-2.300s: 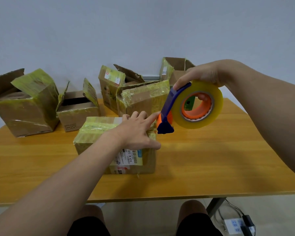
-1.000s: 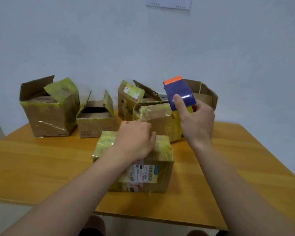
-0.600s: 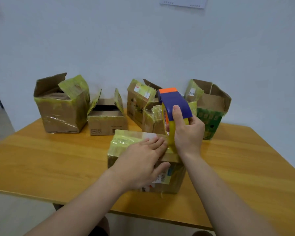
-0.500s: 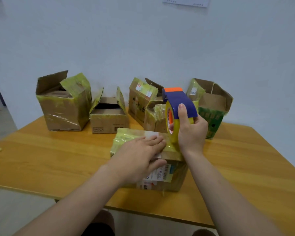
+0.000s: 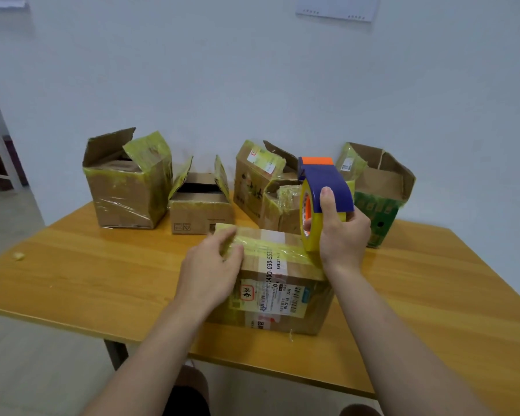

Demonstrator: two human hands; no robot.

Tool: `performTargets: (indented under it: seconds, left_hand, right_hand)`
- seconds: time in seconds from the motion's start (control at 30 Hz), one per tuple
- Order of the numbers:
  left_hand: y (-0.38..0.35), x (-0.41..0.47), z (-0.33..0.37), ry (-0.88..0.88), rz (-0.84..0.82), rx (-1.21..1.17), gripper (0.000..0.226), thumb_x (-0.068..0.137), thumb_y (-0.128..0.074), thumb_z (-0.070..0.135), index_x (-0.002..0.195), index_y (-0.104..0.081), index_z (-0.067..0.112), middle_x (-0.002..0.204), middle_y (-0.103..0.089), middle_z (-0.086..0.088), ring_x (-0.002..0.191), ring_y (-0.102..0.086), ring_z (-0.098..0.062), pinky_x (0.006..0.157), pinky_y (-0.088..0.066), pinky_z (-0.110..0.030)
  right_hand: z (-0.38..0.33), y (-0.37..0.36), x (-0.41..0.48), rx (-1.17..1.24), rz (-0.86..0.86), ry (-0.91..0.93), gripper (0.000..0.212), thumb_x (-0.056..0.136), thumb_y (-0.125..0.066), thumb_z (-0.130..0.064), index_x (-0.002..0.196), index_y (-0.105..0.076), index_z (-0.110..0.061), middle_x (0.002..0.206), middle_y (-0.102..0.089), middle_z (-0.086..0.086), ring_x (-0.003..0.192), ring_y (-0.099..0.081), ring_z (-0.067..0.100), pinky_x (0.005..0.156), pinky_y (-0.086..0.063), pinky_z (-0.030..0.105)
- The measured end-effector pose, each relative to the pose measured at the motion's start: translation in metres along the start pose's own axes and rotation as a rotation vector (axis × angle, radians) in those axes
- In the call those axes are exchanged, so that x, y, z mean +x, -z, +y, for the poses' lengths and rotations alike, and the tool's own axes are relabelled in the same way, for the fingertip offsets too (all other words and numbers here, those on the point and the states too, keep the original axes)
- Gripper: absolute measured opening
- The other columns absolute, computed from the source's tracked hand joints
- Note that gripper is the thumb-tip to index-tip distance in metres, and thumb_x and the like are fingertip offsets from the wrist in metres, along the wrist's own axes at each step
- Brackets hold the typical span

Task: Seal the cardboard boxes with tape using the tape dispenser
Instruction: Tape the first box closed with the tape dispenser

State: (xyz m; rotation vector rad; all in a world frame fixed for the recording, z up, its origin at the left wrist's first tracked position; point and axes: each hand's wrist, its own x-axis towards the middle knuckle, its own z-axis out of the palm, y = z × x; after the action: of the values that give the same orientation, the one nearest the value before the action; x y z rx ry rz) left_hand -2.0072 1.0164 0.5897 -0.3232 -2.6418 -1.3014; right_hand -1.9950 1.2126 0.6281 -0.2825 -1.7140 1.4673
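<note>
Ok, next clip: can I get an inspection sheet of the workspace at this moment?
Surface: wooden table, bare wood around the boxes.
Job's things: closed box at the front, with yellowish tape across its top. The dispenser is upright, its roll down at the box's top right edge. The back boxes stand in a row by the wall, several with their flaps up.
Clutter: small scrap near the table's left edge.
Grips: left hand presses on the box's top left end. Right hand holds the dispenser.
Cables: nothing seen.
Surroundings: white wall with a sheet high up.
</note>
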Motion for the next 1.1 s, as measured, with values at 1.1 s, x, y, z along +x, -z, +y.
performTargets:
  seconds: [1.1]
  left_hand:
    - [-0.084, 0.037, 0.105, 0.029, -0.371, 0.732, 0.097, 0.087, -0.027, 0.090, 0.163, -0.019, 0.029, 0.171, -0.015, -0.015, 0.154, -0.003, -0.054, 0.114, 0.000, -0.083]
  right_hand:
    - [-0.017, 0.064, 0.024, 0.195, -0.075, -0.138, 0.041, 0.106, -0.050, -0.042, 0.099, -0.072, -0.008, 0.071, -0.074, 0.002, 0.064, -0.070, 0.011, 0.059, -0.057, 0.021]
